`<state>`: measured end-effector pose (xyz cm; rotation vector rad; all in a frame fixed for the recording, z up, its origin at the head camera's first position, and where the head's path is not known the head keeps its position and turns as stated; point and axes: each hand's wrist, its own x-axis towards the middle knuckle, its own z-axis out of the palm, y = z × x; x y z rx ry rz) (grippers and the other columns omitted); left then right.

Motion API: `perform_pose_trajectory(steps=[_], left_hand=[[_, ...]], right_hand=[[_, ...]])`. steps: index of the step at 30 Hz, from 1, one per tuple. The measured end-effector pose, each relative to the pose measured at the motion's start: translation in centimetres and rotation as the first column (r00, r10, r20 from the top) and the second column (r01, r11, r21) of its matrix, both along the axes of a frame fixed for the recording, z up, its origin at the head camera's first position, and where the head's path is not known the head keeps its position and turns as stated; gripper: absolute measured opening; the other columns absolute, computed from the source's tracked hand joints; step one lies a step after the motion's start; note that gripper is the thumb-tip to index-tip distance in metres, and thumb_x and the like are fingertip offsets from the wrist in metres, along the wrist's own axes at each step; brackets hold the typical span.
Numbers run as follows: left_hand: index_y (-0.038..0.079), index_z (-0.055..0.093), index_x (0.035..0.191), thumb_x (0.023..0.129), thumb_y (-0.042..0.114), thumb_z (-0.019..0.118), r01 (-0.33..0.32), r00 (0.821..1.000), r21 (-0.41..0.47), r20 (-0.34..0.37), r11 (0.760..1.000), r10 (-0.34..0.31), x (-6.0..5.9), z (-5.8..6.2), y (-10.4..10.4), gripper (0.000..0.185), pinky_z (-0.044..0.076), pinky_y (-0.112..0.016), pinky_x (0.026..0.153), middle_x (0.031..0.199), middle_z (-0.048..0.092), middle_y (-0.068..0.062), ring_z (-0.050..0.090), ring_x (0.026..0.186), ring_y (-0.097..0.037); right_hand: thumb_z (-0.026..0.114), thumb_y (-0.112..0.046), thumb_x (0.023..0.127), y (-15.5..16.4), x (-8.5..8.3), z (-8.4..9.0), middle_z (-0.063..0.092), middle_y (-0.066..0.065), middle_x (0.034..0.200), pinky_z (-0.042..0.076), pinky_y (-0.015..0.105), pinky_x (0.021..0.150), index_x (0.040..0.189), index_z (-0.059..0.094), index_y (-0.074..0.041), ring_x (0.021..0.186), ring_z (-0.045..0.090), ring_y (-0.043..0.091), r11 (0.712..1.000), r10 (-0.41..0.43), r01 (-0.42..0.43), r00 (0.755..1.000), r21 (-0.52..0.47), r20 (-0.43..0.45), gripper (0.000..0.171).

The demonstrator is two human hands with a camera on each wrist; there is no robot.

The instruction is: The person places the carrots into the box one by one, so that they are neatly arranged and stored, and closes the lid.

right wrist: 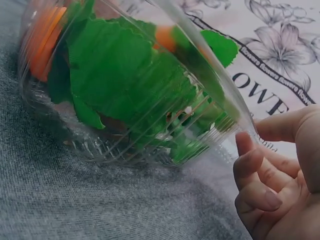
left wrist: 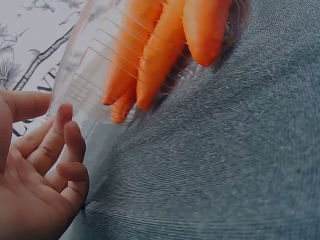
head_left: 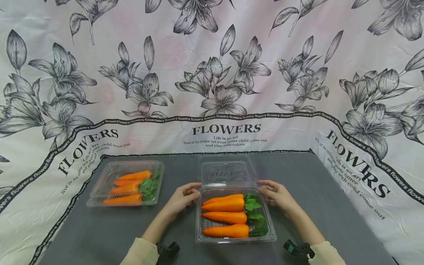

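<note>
A closed carrot box [head_left: 126, 183] sits before a floral backdrop [head_left: 225, 92].

The surface [head_left: 324, 206] is viewed from above and ahead by the head camera; the open clamshell box [head_left: 235, 215] is seen close and low from both wrists, opposite ends.

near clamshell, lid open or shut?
Open. Near box has its lid standing up behind the carrots; both hands sit at the hinge corners.
</note>
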<state>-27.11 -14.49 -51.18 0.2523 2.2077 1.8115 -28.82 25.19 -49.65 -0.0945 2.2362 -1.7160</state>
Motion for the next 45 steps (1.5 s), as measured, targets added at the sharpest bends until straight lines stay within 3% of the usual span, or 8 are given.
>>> perform_pose_trajectory(steps=[11, 18, 22, 26, 31, 34, 40, 45], left_hand=[[0.001, 0.050, 0.152, 0.109, 0.015, 0.062, 0.036, 0.999, 0.074, -0.007, 0.997, -0.036, -0.3, -0.7, -0.2, 0.047, 0.042, -0.026, 0.071, 0.093, 0.067, 0.005, 0.056, 0.079, -0.016], [0.006, 0.046, 0.149, 0.107, 0.013, 0.064, 0.029, 0.999, 0.175, 0.020, 0.984, -0.034, -0.4, -1.1, -0.2, 0.046, 0.042, -0.026, 0.072, 0.090, 0.064, 0.007, 0.055, 0.078, -0.014], [0.013, 0.055, 0.132, 0.106, 0.009, 0.065, 0.033, 0.999, 0.258, 0.012, 0.966, -0.037, -0.3, -1.5, -0.4, 0.029, 0.045, -0.025, 0.071, 0.090, 0.064, 0.007, 0.056, 0.078, -0.012], [0.014, 0.062, 0.108, 0.107, 0.004, 0.060, 0.067, 0.997, 0.302, -0.051, 0.951, -0.054, 0.0, -1.8, -0.6, 0.011, 0.047, -0.025, 0.069, 0.088, 0.061, 0.006, 0.055, 0.075, -0.009], [-0.005, 0.061, 0.103, 0.109, 0.004, 0.056, 0.073, 0.995, 0.284, -0.087, 0.956, -0.051, 0.5, -2.1, -0.6, 0.012, 0.049, -0.025, 0.071, 0.087, 0.062, 0.007, 0.056, 0.075, -0.007], [-0.007, 0.061, 0.104, 0.109, 0.005, 0.057, 0.058, 0.996, 0.277, -0.077, 0.959, -0.038, 0.5, -2.1, -0.5, 0.013, 0.051, -0.025, 0.071, 0.088, 0.063, 0.007, 0.057, 0.076, -0.007], [0.005, 0.068, 0.103, 0.107, 0.004, 0.056, 0.029, 0.999, 0.235, -0.042, 0.972, -0.020, 0.6, -1.2, -0.2, 0.013, 0.046, -0.025, 0.067, 0.085, 0.063, 0.003, 0.054, 0.071, -0.011], [0.001, 0.061, 0.131, 0.104, 0.002, 0.055, -0.006, 1.000, 0.089, 0.002, 0.996, 0.006, 2.6, 0.0, 0.0, 0.028, 0.045, -0.025, 0.067, 0.104, 0.064, -0.003, 0.056, 0.077, -0.013]], right_hand=[[0.064, -0.023, 0.108, -0.3, -0.1, -0.9, 0.058, -0.005, 0.082, 0.034, 0.023, 0.056, 0.155, 0.045, -0.006, 0.064, 0.045, 0.007, 0.992, -0.004, 0.012, 0.998, -0.128, 0.063, 0.053], [0.061, -0.021, 0.110, -0.4, 0.2, -1.1, 0.054, -0.005, 0.080, 0.029, 0.028, 0.058, 0.144, 0.049, -0.015, 0.063, 0.042, 0.009, 0.978, 0.015, 0.001, 0.997, -0.210, 0.076, 0.037], [0.060, -0.019, 0.110, -0.4, 0.3, -1.0, 0.055, -0.004, 0.082, 0.031, 0.028, 0.058, 0.137, 0.051, -0.018, 0.063, 0.043, 0.009, 0.978, 0.008, 0.007, 0.997, -0.210, 0.071, 0.028], [0.054, -0.020, 0.113, -0.5, 0.5, -0.7, 0.054, -0.003, 0.084, 0.035, 0.025, 0.054, 0.134, 0.055, -0.015, 0.061, 0.044, 0.010, 0.988, -0.023, 0.031, 0.998, -0.154, 0.058, 0.022], [0.050, -0.033, 0.114, -0.5, 1.4, -0.2, 0.056, 0.002, 0.100, 0.035, 0.024, 0.051, 0.147, 0.052, -0.001, 0.062, 0.042, 0.010, 0.996, -0.046, 0.050, 0.997, -0.070, 0.069, 0.046], [0.053, -0.029, 0.112, -0.2, 2.1, 0.2, 0.058, 0.002, 0.104, 0.036, 0.024, 0.051, 0.150, 0.047, 0.006, 0.062, 0.041, 0.007, 0.999, -0.003, 0.006, 0.998, -0.051, 0.061, 0.052], [0.051, -0.011, 0.107, 0.8, 3.1, 0.8, 0.043, -0.004, 0.069, 0.029, 0.027, 0.053, 0.119, 0.059, 0.007, 0.054, 0.031, 0.004, 0.987, 0.104, -0.098, 0.993, -0.131, 0.046, 0.024], [0.049, -0.012, 0.109, 1.1, 4.1, 1.0, 0.041, -0.004, 0.066, 0.033, 0.028, 0.053, 0.105, 0.063, -0.002, 0.053, 0.036, 0.006, 0.988, 0.128, -0.119, 0.988, -0.099, 0.081, 0.018]])
